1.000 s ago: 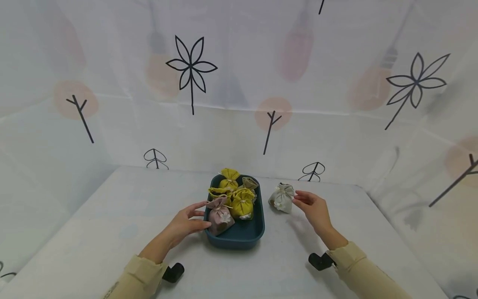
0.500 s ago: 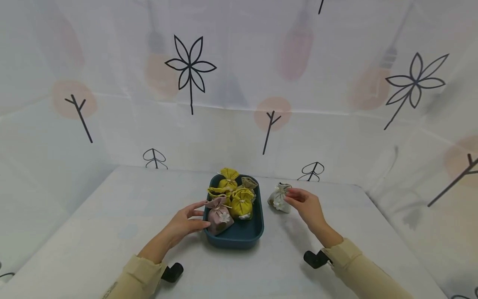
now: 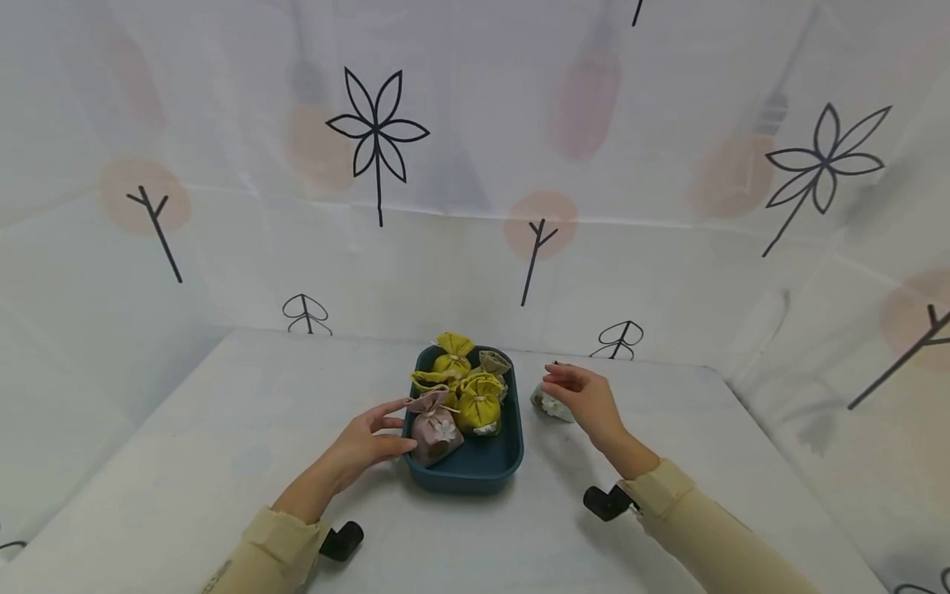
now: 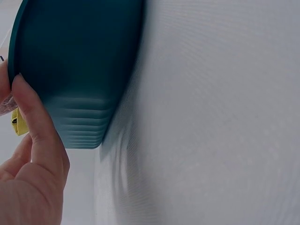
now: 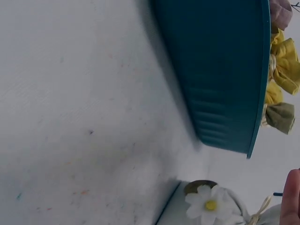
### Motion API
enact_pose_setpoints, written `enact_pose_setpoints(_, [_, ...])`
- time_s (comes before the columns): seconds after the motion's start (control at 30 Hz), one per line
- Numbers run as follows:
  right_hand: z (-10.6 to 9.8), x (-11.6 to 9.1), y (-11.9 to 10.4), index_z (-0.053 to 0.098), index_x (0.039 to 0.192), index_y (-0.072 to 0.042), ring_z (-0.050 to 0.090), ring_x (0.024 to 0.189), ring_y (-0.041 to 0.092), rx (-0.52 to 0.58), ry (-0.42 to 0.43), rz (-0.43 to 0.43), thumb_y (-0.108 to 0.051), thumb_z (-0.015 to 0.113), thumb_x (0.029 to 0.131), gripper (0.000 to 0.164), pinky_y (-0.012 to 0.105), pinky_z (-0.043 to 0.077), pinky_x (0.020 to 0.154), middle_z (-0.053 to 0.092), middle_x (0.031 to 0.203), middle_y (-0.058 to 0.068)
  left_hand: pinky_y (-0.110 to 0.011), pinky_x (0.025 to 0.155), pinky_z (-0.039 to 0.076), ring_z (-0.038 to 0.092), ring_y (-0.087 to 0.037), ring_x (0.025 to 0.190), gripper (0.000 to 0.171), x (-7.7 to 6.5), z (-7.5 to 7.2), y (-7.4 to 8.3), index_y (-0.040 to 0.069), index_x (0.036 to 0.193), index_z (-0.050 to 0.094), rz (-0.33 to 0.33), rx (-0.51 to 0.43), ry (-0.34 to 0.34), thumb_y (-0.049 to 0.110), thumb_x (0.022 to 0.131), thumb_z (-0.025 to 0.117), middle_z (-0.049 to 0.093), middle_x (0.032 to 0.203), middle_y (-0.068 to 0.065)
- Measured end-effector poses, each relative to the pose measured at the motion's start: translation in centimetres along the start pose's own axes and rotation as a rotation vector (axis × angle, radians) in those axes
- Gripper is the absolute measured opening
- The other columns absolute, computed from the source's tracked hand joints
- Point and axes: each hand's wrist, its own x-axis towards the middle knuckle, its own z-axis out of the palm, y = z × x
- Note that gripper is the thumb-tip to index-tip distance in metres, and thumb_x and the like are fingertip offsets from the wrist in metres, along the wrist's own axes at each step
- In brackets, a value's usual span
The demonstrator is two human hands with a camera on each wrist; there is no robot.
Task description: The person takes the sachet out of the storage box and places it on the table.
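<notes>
A dark teal tray (image 3: 512, 450) holds small tied cloth pouches: a pink pouch (image 3: 436, 436) at its near left, yellow ones such as the front yellow pouch (image 3: 477, 404), and an olive pouch (image 3: 493, 361) at the back right. My left hand (image 3: 355, 454) holds the tray's left rim, thumb and fingertips at the edge beside the pink pouch. To the tray's right stands a white pouch (image 5: 211, 206) with a white flower. My right hand (image 3: 586, 400) is over its top with fingers extended; the neck is hidden from the head view, so contact is unclear.
A white tabletop (image 3: 185, 445) lies under everything. Behind it hangs a pale patterned cloth (image 3: 445, 272), with further cloth at both sides. A black wrist mount (image 3: 604, 502) is below my right forearm, another wrist mount (image 3: 343, 541) by my left.
My right hand has moved left across the white pouch's top, covering more of it. The white pouch stays on the table. My left hand and the tray have not visibly moved.
</notes>
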Motion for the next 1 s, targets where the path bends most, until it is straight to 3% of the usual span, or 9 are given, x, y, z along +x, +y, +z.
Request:
enact_pose_setpoints(0.4, [1.9,1.0,-1.4,0.063,0.118,-0.004,0.061,0.098,0.022,-0.021,-0.076,0.021,-0.015,0.070,0.085,0.036,0.038,0.050,0.084,0.065,0.107,0.013,-0.038,0.080,0.052,0.058,-0.023,0.097,0.074,0.0,0.0,0.1,0.014,0.139,0.044,-0.001,0.002,0.003,0.010,0.075,0.079,0.050,0.123,-0.017])
enact_pose_setpoints(1.0, [3.5,2.2,-3.2,0.062,0.116,0.002,0.062,0.097,0.022,-0.040,-0.280,-0.014,-0.014,0.071,0.083,0.037,0.038,0.049,0.086,0.066,0.108,0.012,-0.038,0.081,0.051,0.058,-0.023,0.097,0.072,-0.2,-0.1,0.1,0.013,0.139,0.043,0.017,-0.015,-0.012,0.011,0.076,0.078,0.049,0.124,-0.018])
